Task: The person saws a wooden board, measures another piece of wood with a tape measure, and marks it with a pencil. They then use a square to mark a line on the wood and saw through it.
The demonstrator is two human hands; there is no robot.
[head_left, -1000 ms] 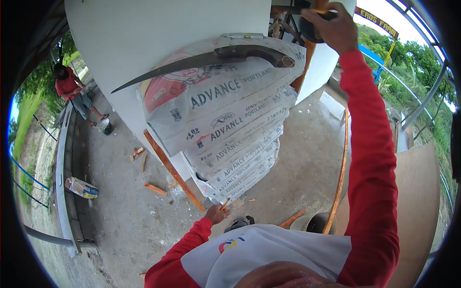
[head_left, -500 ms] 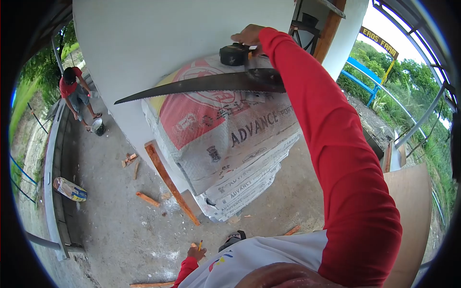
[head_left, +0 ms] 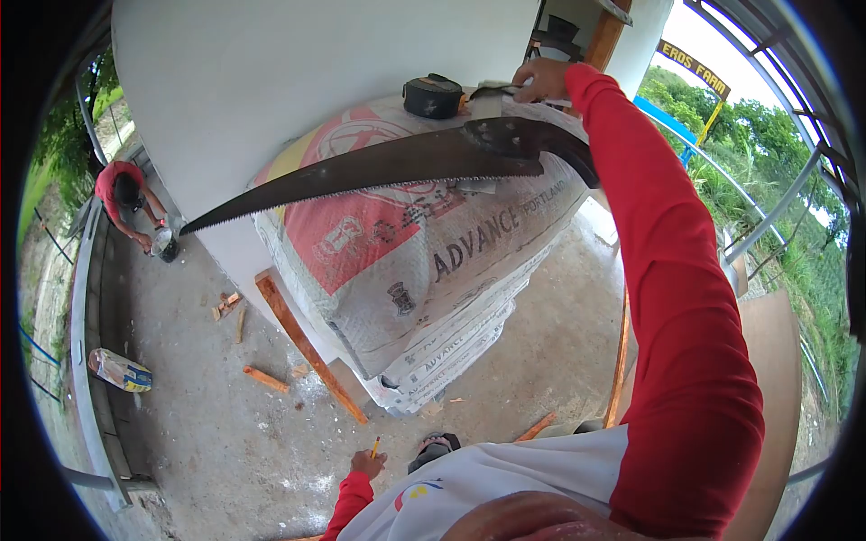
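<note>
My left hand (head_left: 368,463) is low in the view, its fingers closed around a yellow pencil (head_left: 375,446). My right hand (head_left: 544,81) reaches to the far side of a stack of cement bags (head_left: 397,270). Its fingers pinch a flat grey metal piece (head_left: 494,88) whose kind I cannot make out. Just left of it, a black tape measure (head_left: 433,96) rests on the top bag. A handsaw (head_left: 361,167) with a dark handle lies across that bag, teeth towards me, its tip sticking out past the left side. My right sleeve passes beside the saw handle.
A wooden strip (head_left: 311,352) leans near the stack, with wood offcuts (head_left: 265,379) on the concrete floor. Further left, a person (head_left: 126,194) bends over a bucket (head_left: 165,245). A partly used sack (head_left: 120,371) sits by the low wall. Plywood (head_left: 771,361) stands at right.
My right hand has moved right, away from the tape measure, with the grey metal piece. The saw's tip sits lower and its handle now shows. The other person bends further down.
</note>
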